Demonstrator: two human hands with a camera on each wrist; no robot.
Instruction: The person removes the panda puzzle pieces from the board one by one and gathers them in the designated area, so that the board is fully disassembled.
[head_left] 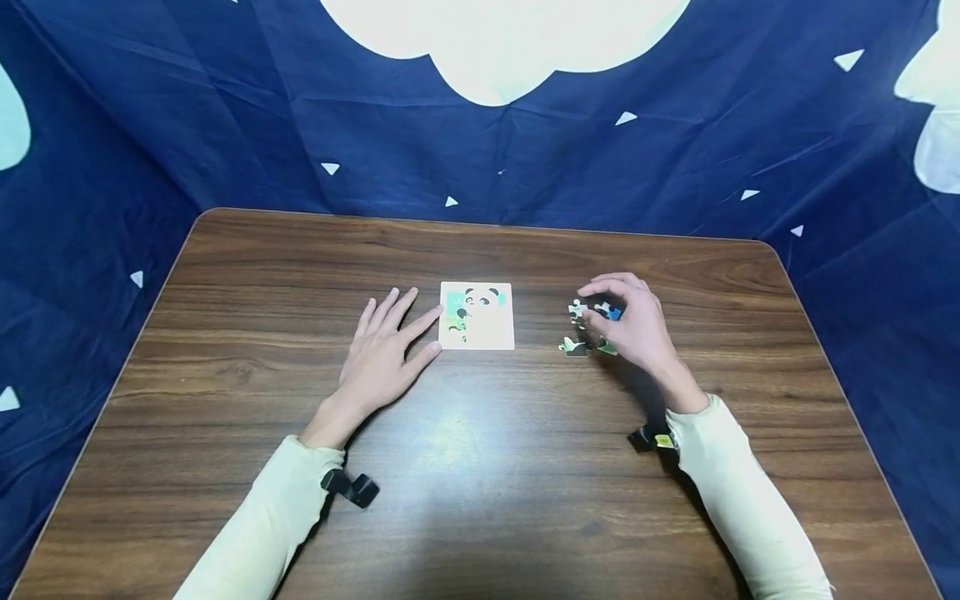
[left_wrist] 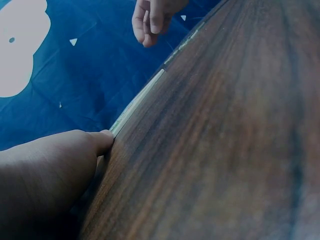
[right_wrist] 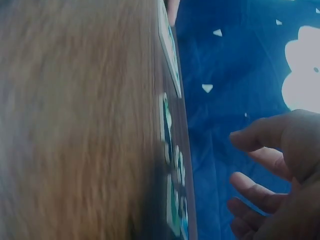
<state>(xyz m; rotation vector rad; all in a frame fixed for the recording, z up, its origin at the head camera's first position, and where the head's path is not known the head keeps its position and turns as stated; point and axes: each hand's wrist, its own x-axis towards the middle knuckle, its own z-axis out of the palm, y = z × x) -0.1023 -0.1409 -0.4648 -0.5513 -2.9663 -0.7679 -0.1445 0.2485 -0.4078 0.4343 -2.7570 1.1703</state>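
A square white puzzle board [head_left: 492, 331] with a partly filled panda picture lies flat on the table. My left hand [head_left: 382, 354] rests spread on the wood, its thumb and index fingertips touching the board's left edge; the left wrist view shows the thumb [left_wrist: 103, 142] against that edge. Right of the board lie several loose jigsaw pieces, among them a green and black one [head_left: 574, 347] and a pale one [head_left: 577, 308]. Over them hovers my right hand [head_left: 633, 321], thumb and fingers apart. In the right wrist view the gap between thumb and fingers holds nothing.
The brown wooden table [head_left: 480, 517] has rounded far corners. Behind it and at both sides hangs a blue cloth [head_left: 405, 125] with white clouds and triangles. Small black cameras sit at the left wrist [head_left: 351, 487] and the right wrist [head_left: 649, 438].
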